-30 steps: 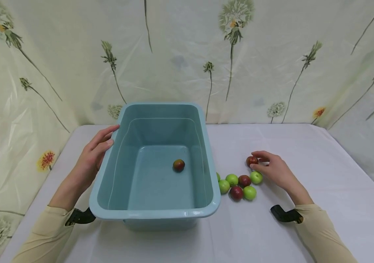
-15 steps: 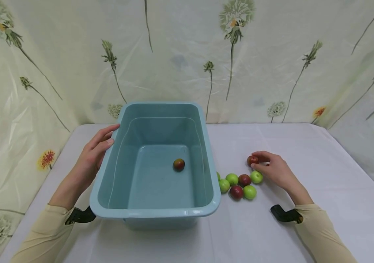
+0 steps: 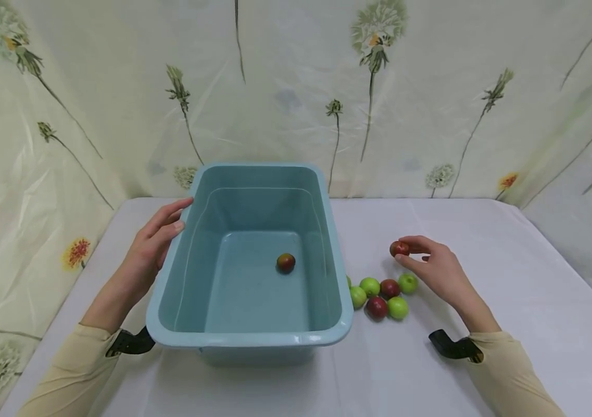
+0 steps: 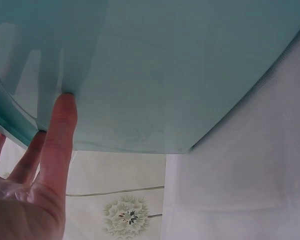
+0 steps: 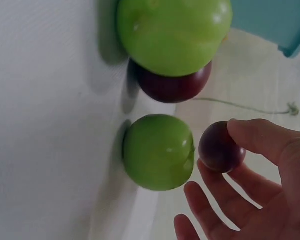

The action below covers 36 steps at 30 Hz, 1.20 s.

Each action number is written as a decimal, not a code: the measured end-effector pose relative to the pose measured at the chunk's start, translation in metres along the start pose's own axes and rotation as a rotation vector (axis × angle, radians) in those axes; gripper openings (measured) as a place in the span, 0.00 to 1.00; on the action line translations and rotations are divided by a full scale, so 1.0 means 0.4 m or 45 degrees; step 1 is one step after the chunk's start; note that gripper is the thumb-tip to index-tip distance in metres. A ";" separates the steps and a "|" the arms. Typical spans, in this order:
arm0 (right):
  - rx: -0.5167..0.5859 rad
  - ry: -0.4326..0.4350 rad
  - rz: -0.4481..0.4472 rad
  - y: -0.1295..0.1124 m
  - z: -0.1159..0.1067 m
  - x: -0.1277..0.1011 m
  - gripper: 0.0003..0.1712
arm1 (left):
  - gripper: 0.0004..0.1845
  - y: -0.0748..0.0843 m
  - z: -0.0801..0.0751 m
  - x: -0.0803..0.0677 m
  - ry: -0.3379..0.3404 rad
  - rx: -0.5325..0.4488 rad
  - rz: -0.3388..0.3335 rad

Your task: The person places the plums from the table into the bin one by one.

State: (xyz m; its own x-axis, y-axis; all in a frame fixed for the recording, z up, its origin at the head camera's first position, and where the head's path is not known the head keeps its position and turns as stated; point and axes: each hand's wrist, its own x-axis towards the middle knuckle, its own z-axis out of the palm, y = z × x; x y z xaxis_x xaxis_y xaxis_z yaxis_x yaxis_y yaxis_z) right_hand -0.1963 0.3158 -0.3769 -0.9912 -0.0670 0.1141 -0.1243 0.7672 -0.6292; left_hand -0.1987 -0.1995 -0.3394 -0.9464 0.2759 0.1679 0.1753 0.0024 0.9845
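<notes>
My right hand (image 3: 435,269) pinches a dark red plum (image 3: 399,249) between thumb and fingers. In the right wrist view, that plum (image 5: 221,147) is raised off the table, close by a round green fruit (image 5: 159,152). The fingers of my left hand (image 3: 152,246) touch the left side of a light blue plastic basin (image 3: 246,339). One straight finger (image 4: 60,135) presses the basin's outer wall (image 4: 155,85) in the left wrist view, with other fingertips near the rim. Inside the basin, a single reddish-green plum (image 3: 286,263) lies on the floor.
Right of the basin is a cluster of green fruits (image 3: 397,308) and dark red plums (image 3: 377,308), partly hidden by the basin's rim. A white cloth (image 3: 379,370) covers the table. Behind hangs a flower-printed curtain (image 3: 285,69).
My right hand has raised the pinched plum slightly above the green fruit beside it. The left hand keeps its place at the basin. The head view has shifted a little.
</notes>
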 end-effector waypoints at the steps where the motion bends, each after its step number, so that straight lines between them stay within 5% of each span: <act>1: 0.005 0.008 -0.006 -0.004 0.001 -0.001 0.26 | 0.24 0.000 0.000 0.000 0.000 0.002 -0.001; 36: 0.063 0.166 -0.187 -0.139 0.003 -0.045 0.25 | 0.24 0.003 -0.001 0.003 0.002 0.021 -0.023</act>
State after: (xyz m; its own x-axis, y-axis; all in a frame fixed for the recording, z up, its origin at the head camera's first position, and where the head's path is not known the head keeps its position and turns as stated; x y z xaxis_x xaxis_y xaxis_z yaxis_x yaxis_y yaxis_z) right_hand -0.1717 0.2734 -0.3449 -0.9483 -0.0902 0.3043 -0.2726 0.7225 -0.6353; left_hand -0.1997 -0.1995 -0.3381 -0.9498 0.2743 0.1505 0.1630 0.0232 0.9864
